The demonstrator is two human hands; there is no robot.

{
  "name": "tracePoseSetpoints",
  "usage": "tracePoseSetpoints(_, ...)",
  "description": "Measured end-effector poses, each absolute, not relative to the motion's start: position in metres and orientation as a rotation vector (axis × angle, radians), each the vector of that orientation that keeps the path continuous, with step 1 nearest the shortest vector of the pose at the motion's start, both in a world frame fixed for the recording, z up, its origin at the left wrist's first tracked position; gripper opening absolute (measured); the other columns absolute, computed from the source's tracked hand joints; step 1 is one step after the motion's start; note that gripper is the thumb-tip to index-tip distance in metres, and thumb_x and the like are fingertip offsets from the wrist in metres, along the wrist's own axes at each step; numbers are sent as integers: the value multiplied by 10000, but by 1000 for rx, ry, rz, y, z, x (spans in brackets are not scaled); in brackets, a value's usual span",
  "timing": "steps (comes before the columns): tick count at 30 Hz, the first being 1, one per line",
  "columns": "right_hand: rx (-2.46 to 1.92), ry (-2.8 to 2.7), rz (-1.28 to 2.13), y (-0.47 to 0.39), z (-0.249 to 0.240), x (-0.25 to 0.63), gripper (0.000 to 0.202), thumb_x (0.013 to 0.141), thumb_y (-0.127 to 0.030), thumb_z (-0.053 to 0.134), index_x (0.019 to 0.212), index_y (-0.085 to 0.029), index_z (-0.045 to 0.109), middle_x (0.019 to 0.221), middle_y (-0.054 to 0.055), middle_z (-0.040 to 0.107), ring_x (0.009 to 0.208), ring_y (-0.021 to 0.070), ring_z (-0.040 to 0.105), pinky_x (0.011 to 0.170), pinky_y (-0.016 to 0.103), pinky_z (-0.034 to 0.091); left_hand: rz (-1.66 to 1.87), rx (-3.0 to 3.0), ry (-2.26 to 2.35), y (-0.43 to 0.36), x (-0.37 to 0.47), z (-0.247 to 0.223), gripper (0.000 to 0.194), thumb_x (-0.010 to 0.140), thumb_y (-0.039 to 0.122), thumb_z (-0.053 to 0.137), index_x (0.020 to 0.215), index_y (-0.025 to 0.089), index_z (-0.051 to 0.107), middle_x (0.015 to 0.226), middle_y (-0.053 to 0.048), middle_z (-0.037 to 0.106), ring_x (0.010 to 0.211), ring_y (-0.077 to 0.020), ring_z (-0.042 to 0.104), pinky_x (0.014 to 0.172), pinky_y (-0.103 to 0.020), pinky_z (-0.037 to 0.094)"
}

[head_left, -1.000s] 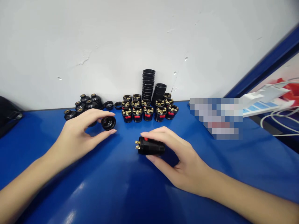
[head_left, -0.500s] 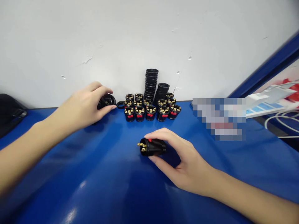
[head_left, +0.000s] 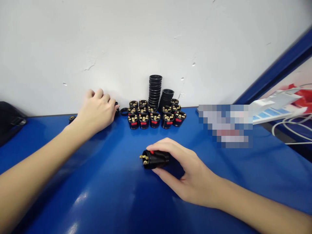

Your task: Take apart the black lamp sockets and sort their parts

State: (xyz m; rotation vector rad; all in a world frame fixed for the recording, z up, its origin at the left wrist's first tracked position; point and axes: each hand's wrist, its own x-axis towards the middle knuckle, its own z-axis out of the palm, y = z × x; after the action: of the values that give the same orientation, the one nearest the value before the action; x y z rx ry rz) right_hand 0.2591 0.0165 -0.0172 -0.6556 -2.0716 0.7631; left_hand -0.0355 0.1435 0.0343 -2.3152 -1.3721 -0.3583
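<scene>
My right hand [head_left: 187, 172] grips a black plug [head_left: 158, 159] between thumb and fingers, lying on its side just above the blue table. Its open end points left, brass contacts stick out of it, and a red tab shows under a fingertip. Further back on the left, my left hand [head_left: 97, 109] is turned palm down with its fingers curled over black parts by the wall. Part of a black round piece [head_left: 117, 110] shows past its fingertips; what the fingers hold is hidden. Close to that hand lies a black ring [head_left: 124, 111].
Several black plug bodies [head_left: 143, 121] with brass contacts and red tabs stand in rows. Behind them rise a tall stack of black rings [head_left: 155, 89] and a shorter, leaning stack [head_left: 167, 97]. White power strip [head_left: 270, 113] and cables at right; black bag-like object [head_left: 11, 120] at left.
My left hand has rolled over from an open grasp beside a black round part to curled fingers, palm down. My right hand still holds the plug; the view has shifted slightly.
</scene>
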Motion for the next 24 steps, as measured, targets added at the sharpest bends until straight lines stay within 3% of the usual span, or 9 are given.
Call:
tracePoseSetpoints(4,-652,-2082,762,17,-16,259,406,983,-62,657,1371,-173,608,1212,87,707,1106,179,682,997,316,561,-415,-2309,-1387,140,-28,28,353,1066,338,466,959,188,766,932,-192,733,1154,-463,634,999,-684,403)
tracePoseSetpoints(11,-641,-2096,772,17,-15,260,408,987,-70,656,1375,-186,598,1204,86,708,1093,188,681,982,329,566,-279,-2128,-1307,144,-21,18,371,1061,284,427,1038,112,756,837,-262,760,971,-485,683,828,-609,450)
tracePoseSetpoints(16,-636,-2104,785,17,-14,260,415,981,-59,661,1378,-165,600,1218,98,708,1107,187,672,1005,324,555,-92,-2074,-1271,146,-24,15,473,1094,276,362,938,96,772,784,-274,761,916,-468,695,794,-576,454)
tracePoseSetpoints(24,-652,-2118,751,18,-15,260,425,982,-69,666,1383,-191,593,1223,86,721,1109,195,676,1006,345,569,-103,-2070,-1254,148,-32,14,482,1095,296,397,899,123,801,1005,-238,774,1021,-464,678,813,-573,459)
